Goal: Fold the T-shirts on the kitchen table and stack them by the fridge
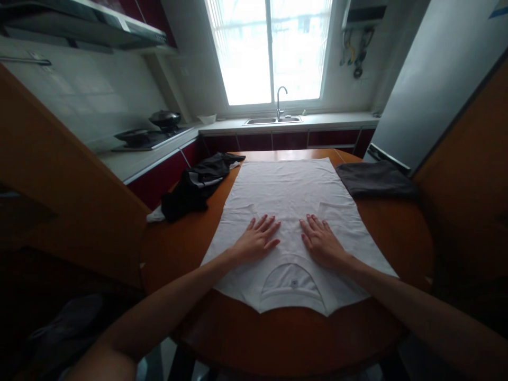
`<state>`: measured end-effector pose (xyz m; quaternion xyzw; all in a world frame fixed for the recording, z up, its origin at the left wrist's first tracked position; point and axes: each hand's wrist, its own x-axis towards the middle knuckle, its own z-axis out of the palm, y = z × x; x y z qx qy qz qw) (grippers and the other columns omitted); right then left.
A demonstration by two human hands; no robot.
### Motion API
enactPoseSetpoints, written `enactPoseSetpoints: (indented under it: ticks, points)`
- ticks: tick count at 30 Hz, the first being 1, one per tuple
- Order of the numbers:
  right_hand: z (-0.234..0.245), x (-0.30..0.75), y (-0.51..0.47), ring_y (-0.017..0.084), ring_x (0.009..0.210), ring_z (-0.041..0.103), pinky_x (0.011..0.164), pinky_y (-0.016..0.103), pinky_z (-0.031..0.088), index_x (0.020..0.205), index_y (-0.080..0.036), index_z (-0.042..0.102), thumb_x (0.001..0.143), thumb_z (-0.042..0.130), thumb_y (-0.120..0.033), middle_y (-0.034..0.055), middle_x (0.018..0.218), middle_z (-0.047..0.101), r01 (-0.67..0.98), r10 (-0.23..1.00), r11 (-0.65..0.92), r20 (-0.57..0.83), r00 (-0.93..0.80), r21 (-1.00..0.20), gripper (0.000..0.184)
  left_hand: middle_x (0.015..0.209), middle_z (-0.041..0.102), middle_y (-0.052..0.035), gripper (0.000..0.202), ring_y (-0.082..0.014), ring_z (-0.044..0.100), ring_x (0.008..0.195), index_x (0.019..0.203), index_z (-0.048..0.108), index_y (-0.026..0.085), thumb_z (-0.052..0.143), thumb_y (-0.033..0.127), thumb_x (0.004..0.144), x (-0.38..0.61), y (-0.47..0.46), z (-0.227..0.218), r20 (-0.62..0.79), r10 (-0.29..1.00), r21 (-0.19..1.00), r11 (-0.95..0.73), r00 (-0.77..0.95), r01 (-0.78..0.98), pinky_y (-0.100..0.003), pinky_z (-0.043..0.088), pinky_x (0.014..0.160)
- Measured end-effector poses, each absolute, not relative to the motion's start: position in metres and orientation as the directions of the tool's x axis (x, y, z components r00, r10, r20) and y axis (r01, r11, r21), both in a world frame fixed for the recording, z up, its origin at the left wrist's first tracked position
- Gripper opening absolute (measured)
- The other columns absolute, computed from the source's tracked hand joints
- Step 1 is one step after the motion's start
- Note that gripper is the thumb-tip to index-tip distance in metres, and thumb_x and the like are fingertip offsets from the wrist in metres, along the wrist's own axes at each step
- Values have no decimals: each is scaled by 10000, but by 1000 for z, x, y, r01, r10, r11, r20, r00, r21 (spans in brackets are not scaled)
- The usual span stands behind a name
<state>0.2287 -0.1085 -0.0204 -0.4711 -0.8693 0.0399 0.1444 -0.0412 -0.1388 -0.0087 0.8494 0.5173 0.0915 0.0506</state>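
A white T-shirt [286, 185] lies spread out on a round wooden table [293, 338], its neckline toward me and its hem at the far side. Inside the collar a small label shows. My left hand [257, 239] rests flat on the upper left of the shirt, fingers spread. On the upper right, my right hand [320, 241] also lies flat with its fingers apart. Between the two hands is a strip of slightly wrinkled cloth. Neither hand grips the fabric.
Dark crumpled clothing [198, 182] lies at the table's left edge, and a folded dark grey cloth [375, 179] at the right. Beyond stand a counter with a sink [273, 120] and a stove with pans [164, 119]. A fridge [428, 79] rises at the right.
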Motion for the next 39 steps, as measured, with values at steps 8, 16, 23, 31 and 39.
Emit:
enactPoseSetpoints:
  ticks: [8,16,23,31,39]
  points:
    - [-13,227,-111,305,1527,239,1222,533,203,1545,-134,415,1033,327,-327,170,1632,306,817,844,536,148,-515,-215,554,1674,194,-91,677,-328,123,1554,1596,302,322,388,640,1005,-38,-142,1,35,874,158,-484,485,861,-584,80,1230]
    - [-4,226,-116,271,1533,220,1228,483,164,1548,-134,404,1035,349,-317,166,1641,293,820,857,514,125,-499,-250,548,1685,166,-52,628,-308,125,1556,1602,260,356,375,595,1033,-38,-147,7,-1,805,129,-588,593,798,-572,71,1235]
    - [-1,227,-106,242,1527,245,1228,444,190,1552,-117,387,1058,305,-392,144,1634,319,801,876,483,173,-451,-354,571,1679,194,-56,613,-307,168,1549,1596,273,363,364,595,1037,-41,-145,6,25,797,120,-602,604,789,-570,110,1229]
    - [-2,241,-90,274,1539,193,1230,502,140,1567,-34,310,1051,309,-389,191,1644,265,924,957,266,186,-220,-273,627,1685,148,-51,624,-306,130,1556,1604,246,360,318,615,1039,-41,-142,6,-18,805,119,-587,593,801,-585,89,1227]
    - [-6,241,-93,277,1537,199,1228,524,143,1561,-43,330,1047,310,-420,183,1643,271,927,970,243,84,-228,-285,637,1686,145,-54,621,-303,126,1556,1605,242,356,328,603,1042,-40,-143,8,-23,802,114,-591,596,799,-570,81,1231]
